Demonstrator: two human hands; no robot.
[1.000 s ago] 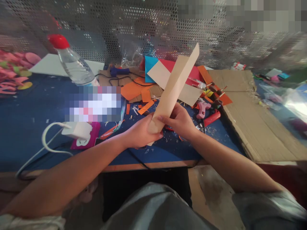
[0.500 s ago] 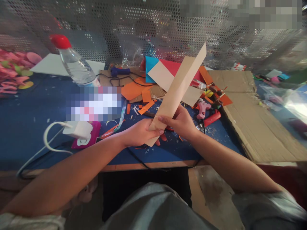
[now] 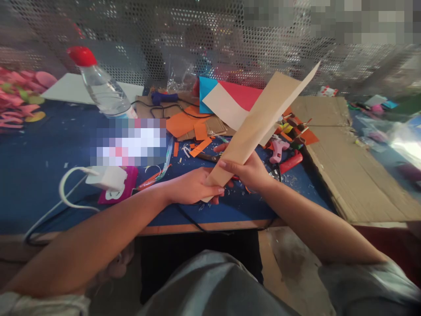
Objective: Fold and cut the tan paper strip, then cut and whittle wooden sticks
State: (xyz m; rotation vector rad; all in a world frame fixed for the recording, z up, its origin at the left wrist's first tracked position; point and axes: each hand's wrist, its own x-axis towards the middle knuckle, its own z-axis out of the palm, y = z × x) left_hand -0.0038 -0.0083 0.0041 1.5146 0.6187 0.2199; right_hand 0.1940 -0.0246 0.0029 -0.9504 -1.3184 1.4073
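Note:
A long folded strip of cream paper (image 3: 255, 125) slants up and to the right above the table. My left hand (image 3: 195, 186) pinches its lower end, thumb on top. Just above, my right hand (image 3: 248, 171) is closed on the strip, with the thumb across its face and fingers behind. The strip's far end stands partly spread at its fold. Beneath the hands lie dark-bladed scissors (image 3: 210, 157), mostly hidden. Orange paper scraps (image 3: 201, 147) and a sheet of cream paper (image 3: 223, 105) lie beyond the hands.
A pink glue gun (image 3: 279, 148) and a red-handled tool (image 3: 291, 162) lie to the right, beside cardboard (image 3: 358, 166). At left stand a water bottle (image 3: 107, 94) and a white charger (image 3: 107, 177) in a pink power strip (image 3: 131, 184). Perforated metal mesh (image 3: 148, 44) rises behind.
The strip's upper end has swung to the right and its fold shows wider. My right-hand fingers now show behind the strip's left edge. Both hands keep their hold.

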